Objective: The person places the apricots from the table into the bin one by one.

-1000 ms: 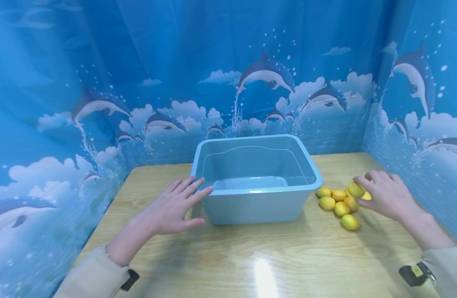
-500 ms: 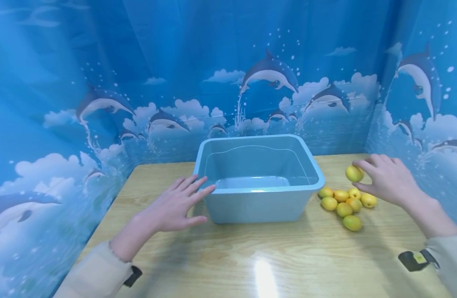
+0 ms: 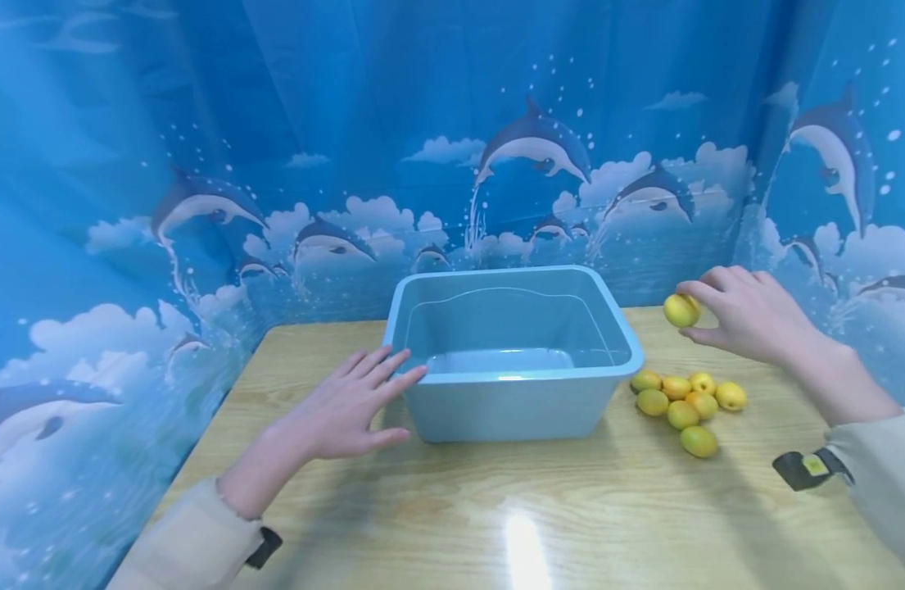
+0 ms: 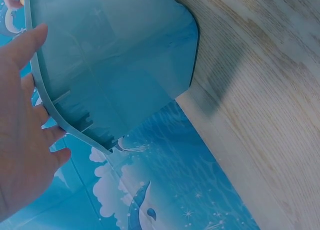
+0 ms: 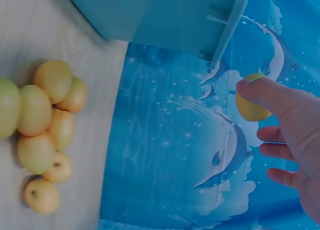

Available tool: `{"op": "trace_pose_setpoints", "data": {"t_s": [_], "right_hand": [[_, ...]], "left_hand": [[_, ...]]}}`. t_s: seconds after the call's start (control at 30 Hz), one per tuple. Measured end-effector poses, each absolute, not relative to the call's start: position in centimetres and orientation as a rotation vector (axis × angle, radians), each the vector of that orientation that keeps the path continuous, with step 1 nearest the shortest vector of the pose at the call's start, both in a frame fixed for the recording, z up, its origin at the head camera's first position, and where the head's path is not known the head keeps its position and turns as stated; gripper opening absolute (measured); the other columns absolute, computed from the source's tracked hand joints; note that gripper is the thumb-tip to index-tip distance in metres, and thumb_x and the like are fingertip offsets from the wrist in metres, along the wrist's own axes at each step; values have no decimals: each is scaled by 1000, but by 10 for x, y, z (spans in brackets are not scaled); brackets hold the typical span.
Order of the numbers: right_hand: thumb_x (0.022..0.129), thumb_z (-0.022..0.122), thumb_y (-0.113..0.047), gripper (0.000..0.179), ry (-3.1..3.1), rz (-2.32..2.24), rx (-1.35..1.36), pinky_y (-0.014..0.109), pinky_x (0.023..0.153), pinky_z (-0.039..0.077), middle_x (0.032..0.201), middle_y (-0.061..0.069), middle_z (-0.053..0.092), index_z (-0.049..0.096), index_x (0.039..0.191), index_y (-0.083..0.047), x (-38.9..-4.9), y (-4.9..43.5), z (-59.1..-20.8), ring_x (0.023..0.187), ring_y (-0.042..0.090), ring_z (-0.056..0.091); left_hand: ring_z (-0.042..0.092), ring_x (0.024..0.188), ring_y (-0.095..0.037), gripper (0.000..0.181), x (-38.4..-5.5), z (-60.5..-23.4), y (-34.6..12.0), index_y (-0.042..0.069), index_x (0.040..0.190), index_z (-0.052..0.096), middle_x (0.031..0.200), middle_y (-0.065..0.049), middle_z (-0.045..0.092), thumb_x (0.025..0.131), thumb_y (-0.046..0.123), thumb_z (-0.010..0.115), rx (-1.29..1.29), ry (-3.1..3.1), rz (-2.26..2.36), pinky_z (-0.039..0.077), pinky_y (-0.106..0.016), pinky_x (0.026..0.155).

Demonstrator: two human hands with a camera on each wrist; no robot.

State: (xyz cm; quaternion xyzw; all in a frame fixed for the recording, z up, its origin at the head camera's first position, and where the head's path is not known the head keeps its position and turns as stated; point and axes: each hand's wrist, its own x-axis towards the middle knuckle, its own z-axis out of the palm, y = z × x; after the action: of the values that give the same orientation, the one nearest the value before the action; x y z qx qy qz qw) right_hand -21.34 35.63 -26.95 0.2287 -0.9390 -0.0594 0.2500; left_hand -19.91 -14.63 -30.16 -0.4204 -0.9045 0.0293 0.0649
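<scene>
A light blue plastic bin (image 3: 496, 410) stands on the wooden table. My left hand (image 3: 349, 406) has its fingers spread and fairly straight, fingertips at the bin's front left rim; the left wrist view shows this hand (image 4: 25, 115) beside that rim. To the right, my right hand (image 3: 750, 315) pinches a small round yellow fruit (image 3: 681, 310) between thumb and fingers, raised above the table. In the right wrist view the thumb lies over the held fruit (image 5: 251, 105). Below that hand is a cluster of several yellow, greenish and orange fruits (image 3: 682, 415).
A blue curtain (image 3: 423, 123) printed with dolphins and clouds hangs behind the table and at both sides. The wooden table (image 3: 423, 516) extends in front of the bin. The bin's right wall (image 5: 165, 19) rises between the right hand's side and the left.
My right hand has lifted the yellow fruit off the cluster, raising it and moving it slightly left. My left hand keeps its place at the bin's rim.
</scene>
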Motion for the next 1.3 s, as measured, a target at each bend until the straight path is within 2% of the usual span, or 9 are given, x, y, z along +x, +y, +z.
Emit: {"op": "trace_pose_setpoints", "data": {"t_s": [0.23, 0.7, 1.03, 1.3], "right_hand": [[67, 82, -26, 54, -2627, -175, 601, 43, 55, 43, 94, 16, 58, 61, 112, -6, -229, 348, -250, 80, 33, 54], [72, 77, -24, 48, -2623, -135, 674, 39, 53, 41, 91, 15, 56, 60, 113, -7, -267, 322, -227, 77, 32, 53], [76, 74, -21, 46, -2717, -124, 685, 51, 70, 43, 101, 19, 55, 58, 117, -7, -287, 292, -215, 90, 38, 50], [78, 73, -24, 50, -2790, -146, 686, 47, 70, 43, 101, 18, 54, 55, 121, -6, -302, 271, -212, 88, 35, 50]], "left_hand": [[17, 138, -34, 77, -198, -301, -147, 20, 149, 22, 152, -12, 21, 87, 56, 53, -1272, -2731, 65, 17, -54, 109], [20, 137, -34, 78, -199, -301, -148, 20, 149, 21, 151, -12, 22, 87, 57, 51, -1278, -2709, 103, 20, -54, 108], [20, 137, -34, 78, -201, -303, -146, 20, 149, 23, 151, -12, 22, 86, 55, 55, -1276, -2685, 84, 19, -53, 108], [21, 136, -34, 78, -200, -303, -147, 20, 149, 22, 151, -13, 23, 87, 56, 53, -1279, -2677, 102, 21, -53, 108]]}}
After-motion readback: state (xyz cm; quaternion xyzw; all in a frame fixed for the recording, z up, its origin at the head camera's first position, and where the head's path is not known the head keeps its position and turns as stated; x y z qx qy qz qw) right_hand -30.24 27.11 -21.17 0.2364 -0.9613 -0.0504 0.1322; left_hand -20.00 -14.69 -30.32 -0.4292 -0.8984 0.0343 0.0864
